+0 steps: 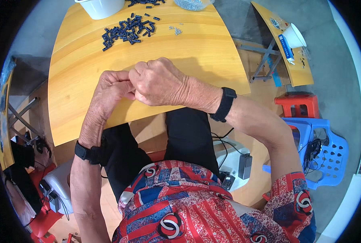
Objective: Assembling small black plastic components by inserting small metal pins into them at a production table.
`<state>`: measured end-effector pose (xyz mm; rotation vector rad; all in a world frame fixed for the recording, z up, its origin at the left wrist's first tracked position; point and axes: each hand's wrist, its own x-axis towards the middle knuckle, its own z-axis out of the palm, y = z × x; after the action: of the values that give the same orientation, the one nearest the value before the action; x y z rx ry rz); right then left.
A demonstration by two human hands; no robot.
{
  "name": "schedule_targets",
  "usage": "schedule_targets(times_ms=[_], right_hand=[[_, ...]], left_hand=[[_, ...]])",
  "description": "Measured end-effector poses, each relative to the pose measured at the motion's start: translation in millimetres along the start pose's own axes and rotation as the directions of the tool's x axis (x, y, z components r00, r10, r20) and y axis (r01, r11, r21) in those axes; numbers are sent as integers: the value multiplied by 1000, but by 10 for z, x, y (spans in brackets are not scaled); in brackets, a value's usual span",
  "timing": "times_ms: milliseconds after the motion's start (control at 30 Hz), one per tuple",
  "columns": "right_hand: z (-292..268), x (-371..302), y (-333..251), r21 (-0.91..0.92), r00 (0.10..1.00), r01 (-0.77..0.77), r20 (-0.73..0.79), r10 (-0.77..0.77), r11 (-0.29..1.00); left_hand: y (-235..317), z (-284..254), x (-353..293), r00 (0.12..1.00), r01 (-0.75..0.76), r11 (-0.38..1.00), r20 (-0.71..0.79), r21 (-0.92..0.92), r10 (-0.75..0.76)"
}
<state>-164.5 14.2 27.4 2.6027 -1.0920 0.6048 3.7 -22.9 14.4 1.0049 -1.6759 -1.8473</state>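
Observation:
My left hand [115, 87] and my right hand [158, 82] meet above the near part of the yellow wooden table [79, 93]. Both are closed, fingers curled and pressed together, knuckles against each other. Whatever lies between them is hidden by the fingers. Beyond the hands a loose pile of small black cylindrical pieces [128, 30] is spread on the tabletop. To its right lies a little group of small silvery pieces [176, 30], too small to name.
At the far edge stand a white tub [103, 9] and a clear container of small pale pieces [192, 4]. More black pieces [146, 2] lie between them. On the right are another table [302, 75] with a white bucket [294, 36], a red stool [298, 104] and a blue plastic chair [334, 154].

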Motion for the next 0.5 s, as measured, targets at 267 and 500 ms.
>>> schedule_targets(times_ms=[267,500], right_hand=[[14,12,-28,19,1000,2,2,-2,1000],[-103,-126,-43,145,977,-213,2,215,966]], left_hand=[[11,9,-4,998,-60,998,15,-27,60],[-83,68,-28,995,-67,996,-80,-59,62]])
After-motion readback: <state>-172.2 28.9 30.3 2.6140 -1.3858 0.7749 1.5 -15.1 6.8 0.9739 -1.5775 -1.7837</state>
